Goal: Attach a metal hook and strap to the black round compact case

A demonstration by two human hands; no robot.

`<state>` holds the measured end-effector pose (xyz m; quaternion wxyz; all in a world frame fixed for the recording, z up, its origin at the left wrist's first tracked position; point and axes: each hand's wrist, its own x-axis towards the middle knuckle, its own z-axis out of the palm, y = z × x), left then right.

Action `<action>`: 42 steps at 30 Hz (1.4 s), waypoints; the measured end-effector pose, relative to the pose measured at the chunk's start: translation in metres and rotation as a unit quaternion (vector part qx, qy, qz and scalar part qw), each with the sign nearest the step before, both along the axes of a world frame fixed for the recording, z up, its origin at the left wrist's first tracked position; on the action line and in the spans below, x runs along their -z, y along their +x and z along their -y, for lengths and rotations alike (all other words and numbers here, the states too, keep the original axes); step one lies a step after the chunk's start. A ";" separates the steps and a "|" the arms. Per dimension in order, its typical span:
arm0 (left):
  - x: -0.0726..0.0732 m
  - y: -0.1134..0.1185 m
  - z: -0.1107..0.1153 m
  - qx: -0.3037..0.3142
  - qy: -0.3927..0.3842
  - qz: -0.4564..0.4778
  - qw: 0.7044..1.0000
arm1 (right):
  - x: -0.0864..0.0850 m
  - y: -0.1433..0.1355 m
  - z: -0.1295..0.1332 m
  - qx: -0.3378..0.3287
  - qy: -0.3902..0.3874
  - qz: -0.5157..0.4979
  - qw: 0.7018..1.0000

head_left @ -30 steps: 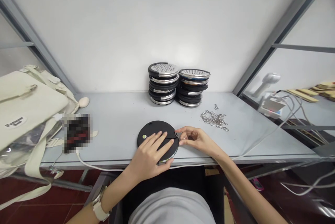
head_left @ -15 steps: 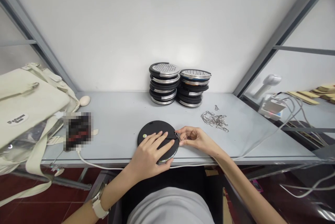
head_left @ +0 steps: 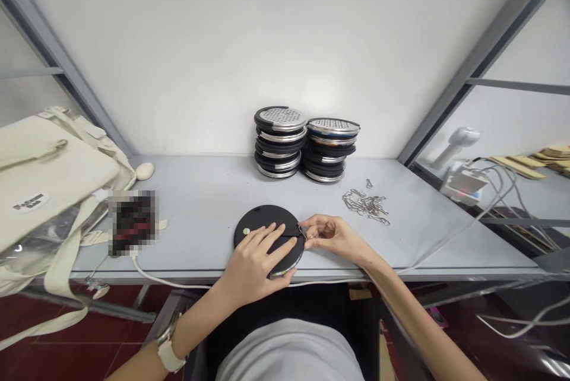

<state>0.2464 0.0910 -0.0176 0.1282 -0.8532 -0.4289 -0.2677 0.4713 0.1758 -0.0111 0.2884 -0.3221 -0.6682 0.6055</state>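
Note:
A round black disc (head_left: 258, 218) lies near the front edge of the grey table. My left hand (head_left: 256, 256) rests on it with fingers spread over the top and the thumb by its front rim. At the disc's right edge, my right hand (head_left: 327, 234) pinches a small metal clip (head_left: 303, 231) between thumb and fingers. The clip touches the rim; how it is joined there is too small to tell. Behind stand two stacks of round black and silver discs, a left stack (head_left: 280, 142) and a right stack (head_left: 330, 149). A loose pile of metal clips (head_left: 369, 204) lies to the right.
A cream bag (head_left: 53, 173) and a blurred-out dark object (head_left: 134, 224) with a white cable occupy the left. An egg-shaped item (head_left: 145, 171) sits behind them. On the right are a white scanner (head_left: 461, 139), a white box (head_left: 463, 184), cables and yellowish pieces (head_left: 519, 167).

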 end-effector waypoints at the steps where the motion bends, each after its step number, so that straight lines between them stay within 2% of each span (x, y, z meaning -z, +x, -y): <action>1: 0.000 0.000 0.000 -0.001 0.001 -0.002 1.000 | 0.000 0.000 0.000 -0.001 0.004 -0.001 1.000; 17: -0.002 -0.001 -0.001 0.009 -0.012 -0.013 1.000 | -0.001 0.001 0.003 0.001 0.073 0.044 0.996; 42: -0.002 -0.002 0.000 0.013 -0.013 -0.008 1.000 | 0.000 0.002 0.004 0.009 0.093 0.044 0.995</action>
